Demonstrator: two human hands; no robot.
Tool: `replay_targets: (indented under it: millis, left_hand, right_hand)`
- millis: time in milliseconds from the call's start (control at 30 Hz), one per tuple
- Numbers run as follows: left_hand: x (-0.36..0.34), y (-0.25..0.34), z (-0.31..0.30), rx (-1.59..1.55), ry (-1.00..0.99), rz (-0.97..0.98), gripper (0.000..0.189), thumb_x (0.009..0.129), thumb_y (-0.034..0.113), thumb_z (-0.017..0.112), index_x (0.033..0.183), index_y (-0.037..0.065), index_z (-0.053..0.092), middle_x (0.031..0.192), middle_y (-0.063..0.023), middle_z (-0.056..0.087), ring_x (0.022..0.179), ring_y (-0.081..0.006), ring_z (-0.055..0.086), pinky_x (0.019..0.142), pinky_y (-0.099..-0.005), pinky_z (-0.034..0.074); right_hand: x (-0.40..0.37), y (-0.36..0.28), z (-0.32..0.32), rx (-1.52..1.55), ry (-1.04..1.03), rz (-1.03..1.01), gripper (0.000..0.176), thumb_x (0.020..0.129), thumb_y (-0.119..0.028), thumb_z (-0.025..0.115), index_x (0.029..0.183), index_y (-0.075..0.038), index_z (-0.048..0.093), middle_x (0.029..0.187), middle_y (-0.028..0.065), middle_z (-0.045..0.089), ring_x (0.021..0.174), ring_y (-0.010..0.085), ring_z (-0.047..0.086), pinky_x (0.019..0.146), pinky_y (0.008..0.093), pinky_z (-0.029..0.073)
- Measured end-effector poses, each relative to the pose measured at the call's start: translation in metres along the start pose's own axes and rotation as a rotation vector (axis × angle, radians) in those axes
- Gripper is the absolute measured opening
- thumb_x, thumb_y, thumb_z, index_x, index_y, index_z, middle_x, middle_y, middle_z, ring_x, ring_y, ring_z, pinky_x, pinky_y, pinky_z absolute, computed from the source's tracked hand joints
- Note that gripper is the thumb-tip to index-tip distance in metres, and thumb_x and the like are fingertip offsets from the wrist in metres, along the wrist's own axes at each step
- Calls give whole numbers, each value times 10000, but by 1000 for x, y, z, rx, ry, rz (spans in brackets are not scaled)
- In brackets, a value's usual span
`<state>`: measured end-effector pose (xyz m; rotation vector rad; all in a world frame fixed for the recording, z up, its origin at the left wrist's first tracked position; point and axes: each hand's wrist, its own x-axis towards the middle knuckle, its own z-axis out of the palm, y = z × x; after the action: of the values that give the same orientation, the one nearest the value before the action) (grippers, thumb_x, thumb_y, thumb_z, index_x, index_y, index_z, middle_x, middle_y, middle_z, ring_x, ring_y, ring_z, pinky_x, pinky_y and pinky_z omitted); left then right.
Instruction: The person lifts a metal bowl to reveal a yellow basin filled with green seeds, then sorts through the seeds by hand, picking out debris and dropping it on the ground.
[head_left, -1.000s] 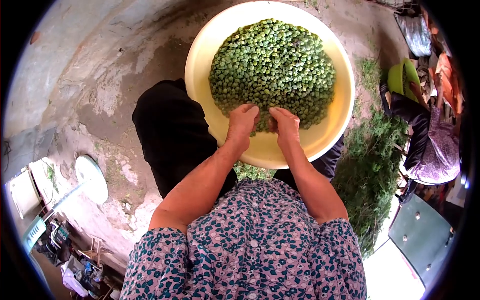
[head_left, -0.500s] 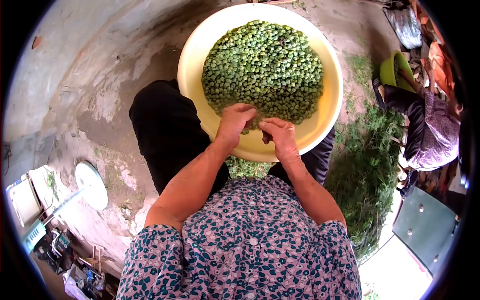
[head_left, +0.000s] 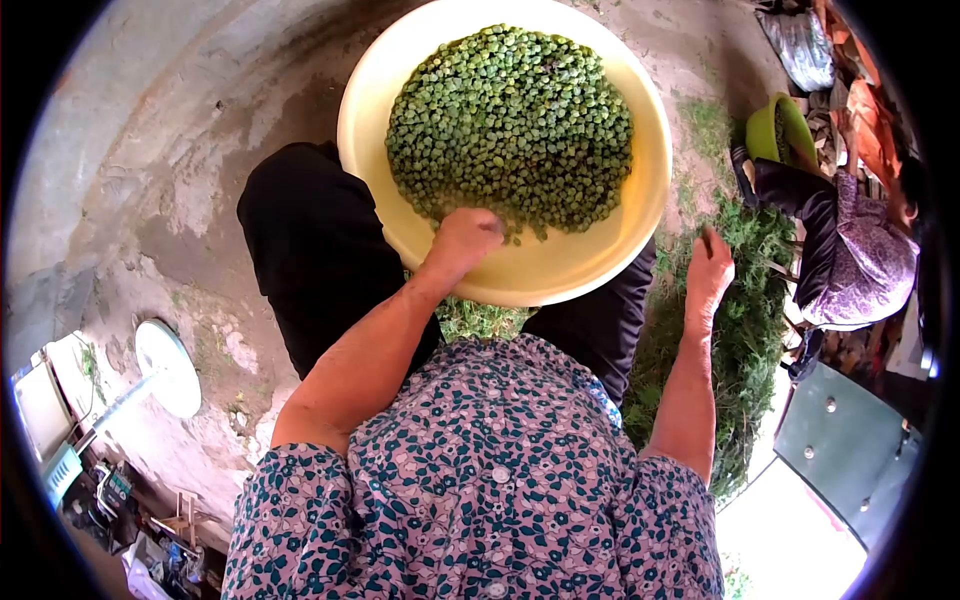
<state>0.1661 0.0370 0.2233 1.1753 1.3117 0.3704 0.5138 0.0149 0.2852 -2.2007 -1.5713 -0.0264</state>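
Observation:
A wide pale yellow basin [head_left: 645, 205] sits between my knees, heaped with small round green pods [head_left: 510, 125]. My left hand [head_left: 468, 238] is over the near edge of the heap, its fingers curled together and slightly blurred; what they hold is hidden. Outside the basin on the right, my right hand [head_left: 712, 268] is held over a pile of feathery green plants [head_left: 735, 330]. Its fingers are drawn together, and anything in them is too small to make out.
On the right, another person [head_left: 865, 255] sits with a bright green tub [head_left: 780, 130] by their legs. A white pedestal fan [head_left: 168, 368] stands on the left, near a rough wall [head_left: 110, 150]. A dark green panel [head_left: 845, 435] is at the lower right.
My right hand has left my left hand and moved right, out of the basin to above the plants. The left hand stays at the heap's near edge. The view has shifted slightly.

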Motion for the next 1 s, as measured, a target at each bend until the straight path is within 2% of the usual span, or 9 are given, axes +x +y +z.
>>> replay_targets:
  millis: [133,200,333,467,533,667,767,900,1000]
  left_hand:
    - [6,-4,-3,-280,161,7,205,780,105,616,939,-23,644,815,-45,642,724,-114,564,674,-245,449]
    - [6,-4,-5,-399,210,5,197,790,115,619,939,-10,645,804,-28,637,715,-100,559,662,-246,443]
    - [2,9,-14,-543,262,-101,152,809,128,612,924,34,640,793,5,629,702,-77,554,643,-230,416]
    - [2,13,-13,-588,298,-95,125,813,122,598,905,47,635,800,6,633,707,-79,560,649,-225,407]
    - [3,13,-13,-621,296,-84,124,812,116,592,907,47,633,806,4,634,710,-80,561,648,-226,408]
    - [4,12,-13,-693,316,-62,122,811,101,581,908,47,631,824,-7,636,716,-87,565,649,-228,412]
    - [4,13,-14,-722,326,-57,125,812,95,577,917,49,627,833,-11,635,715,-92,568,656,-232,417]
    - [1,20,-18,-742,367,-69,137,818,94,570,937,50,622,852,-19,639,729,-96,573,671,-237,427]
    - [2,22,-21,-791,417,-100,155,825,95,568,965,47,615,876,-28,644,754,-104,579,697,-244,433]
  right_hand:
    - [10,-69,21,272,-108,-158,196,828,3,539,977,-48,654,911,114,657,786,186,644,717,281,545]
    - [16,-77,47,77,-333,-487,190,843,-17,504,954,-62,652,893,113,655,807,243,644,758,324,540]
    - [21,-98,82,-543,-745,-464,177,823,-87,538,959,-59,648,973,132,636,914,275,615,811,366,512]
    - [10,-114,103,-735,-851,-501,203,758,-48,551,956,-64,592,1032,140,604,914,296,594,837,365,471]
    - [1,-110,125,-596,-1012,-318,278,807,-83,520,1065,-103,624,1057,137,616,954,296,598,864,371,465]
    - [-27,-99,137,-127,-1092,-427,398,791,-73,529,1178,-150,579,1049,122,626,940,261,599,808,327,487]
    - [-15,-102,134,559,-1060,84,388,783,-57,530,1156,-137,602,1004,82,655,818,160,612,759,281,489]
    - [13,-79,134,626,-944,360,346,780,-46,527,1104,-116,626,962,85,663,776,168,624,785,297,481]
    - [15,-71,138,200,-976,8,323,815,27,484,1115,-27,590,860,43,635,697,126,586,657,239,484]
